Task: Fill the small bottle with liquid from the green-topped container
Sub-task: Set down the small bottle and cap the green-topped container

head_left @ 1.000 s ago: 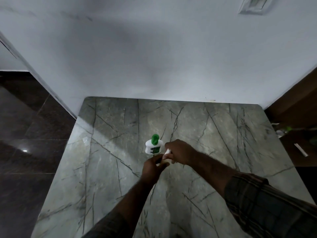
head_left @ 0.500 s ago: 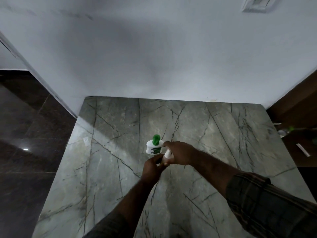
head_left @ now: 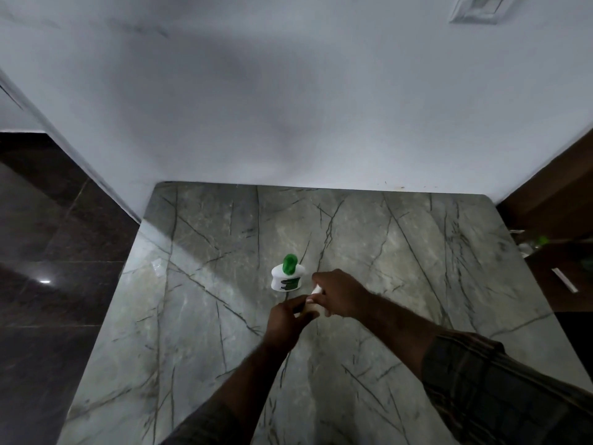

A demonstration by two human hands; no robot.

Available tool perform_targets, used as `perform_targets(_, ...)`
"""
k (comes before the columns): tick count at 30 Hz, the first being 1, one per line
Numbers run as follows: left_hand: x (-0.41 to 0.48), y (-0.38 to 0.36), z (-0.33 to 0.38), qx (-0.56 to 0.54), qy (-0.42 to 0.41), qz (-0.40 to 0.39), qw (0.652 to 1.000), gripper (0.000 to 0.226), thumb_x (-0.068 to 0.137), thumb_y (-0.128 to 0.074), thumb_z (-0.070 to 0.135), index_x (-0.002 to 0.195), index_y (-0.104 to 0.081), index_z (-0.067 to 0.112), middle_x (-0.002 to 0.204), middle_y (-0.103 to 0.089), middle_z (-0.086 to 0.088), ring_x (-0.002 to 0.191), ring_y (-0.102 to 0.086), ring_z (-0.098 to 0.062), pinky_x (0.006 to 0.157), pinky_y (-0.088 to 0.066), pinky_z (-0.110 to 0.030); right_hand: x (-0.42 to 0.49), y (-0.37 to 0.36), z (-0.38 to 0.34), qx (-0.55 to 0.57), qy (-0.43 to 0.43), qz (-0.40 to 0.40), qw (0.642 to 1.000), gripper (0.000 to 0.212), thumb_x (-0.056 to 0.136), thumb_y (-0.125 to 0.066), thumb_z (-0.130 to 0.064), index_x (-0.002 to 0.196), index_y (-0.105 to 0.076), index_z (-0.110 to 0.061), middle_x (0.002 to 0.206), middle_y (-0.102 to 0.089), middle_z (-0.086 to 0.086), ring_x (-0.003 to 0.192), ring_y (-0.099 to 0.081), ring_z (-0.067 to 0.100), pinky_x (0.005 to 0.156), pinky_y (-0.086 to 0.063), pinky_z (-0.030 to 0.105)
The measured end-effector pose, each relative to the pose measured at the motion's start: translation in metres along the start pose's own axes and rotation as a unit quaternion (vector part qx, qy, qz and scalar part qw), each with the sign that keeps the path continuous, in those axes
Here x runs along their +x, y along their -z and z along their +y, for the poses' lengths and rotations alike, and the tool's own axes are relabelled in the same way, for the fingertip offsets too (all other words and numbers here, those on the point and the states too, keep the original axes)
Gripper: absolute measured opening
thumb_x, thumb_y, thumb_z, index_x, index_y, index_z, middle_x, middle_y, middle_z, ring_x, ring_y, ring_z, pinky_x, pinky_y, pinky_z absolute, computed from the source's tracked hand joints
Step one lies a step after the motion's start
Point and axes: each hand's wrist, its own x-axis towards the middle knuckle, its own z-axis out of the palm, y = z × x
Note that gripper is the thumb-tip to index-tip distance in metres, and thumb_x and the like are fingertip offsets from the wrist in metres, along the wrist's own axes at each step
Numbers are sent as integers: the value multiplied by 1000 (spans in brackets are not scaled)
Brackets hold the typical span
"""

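Left hand [head_left: 287, 319] fingers curled round the small pale bottle [head_left: 310, 311], held just above the table. Right hand [head_left: 341, 293] fingers pinch its white top [head_left: 316, 289]. The squat white green-topped container [head_left: 286, 277] stands upright just beyond my fingers on the grey veined marble table [head_left: 417, 252].

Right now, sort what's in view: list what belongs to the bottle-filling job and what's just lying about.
Job: bottle, gripped by the left hand and right hand; container with the green top, standing on the table just beyond them.

Lying about: white strip and a blurred green item on the dark surface at right; wall vent.
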Motion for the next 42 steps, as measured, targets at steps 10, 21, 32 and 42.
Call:
perform_targets(10, 0, -20, 5, -14, 13, 1, 1000, 31, 77, -80, 20, 85, -67, 47, 80, -72, 15, 78, -65, 6, 70, -46, -11, -21, -48, 27, 212, -150, 127, 957, 45, 62, -80, -52, 78, -60, -16, 73, -68, -1, 66, -68, 17, 62, -59, 38)
perform_targets(21, 11, -51, 2, 11, 74, -44, 996, 69, 75, -82, 23, 138, -52, 26, 130, -50, 18, 119, -51, -5, 105, -46, -31, -27, -29, 70, 130, -133, 233, 954, 28, 77, -76, -43, 75, -62, -19, 71, -67, -9, 66, -63, 4, 62, -51, 24)
perform_targets(32, 3, -41, -22, -15, 151, -30, 988, 62, 82, -76, 21, 139, -50, 23, 138, -54, 6, 119, -50, -10, 104, -49, -36, -6, -22, 126, 60, -171, 205, 962, 15, 79, -73, -33, 82, -62, -24, 76, -61, -13, 73, -60, 9, 63, -41, 24)
perform_targets(42, 2, -39, -22, -9, 156, -37, 987, 58, 84, -74, 21, 137, -52, 23, 137, -55, 4, 118, -52, -11, 99, -48, -28, 3, -19, 136, 48, -187, 198, 961, 16, 83, -69, -34, 91, -62, -22, 87, -69, -8, 86, -67, 16, 69, -48, 26)
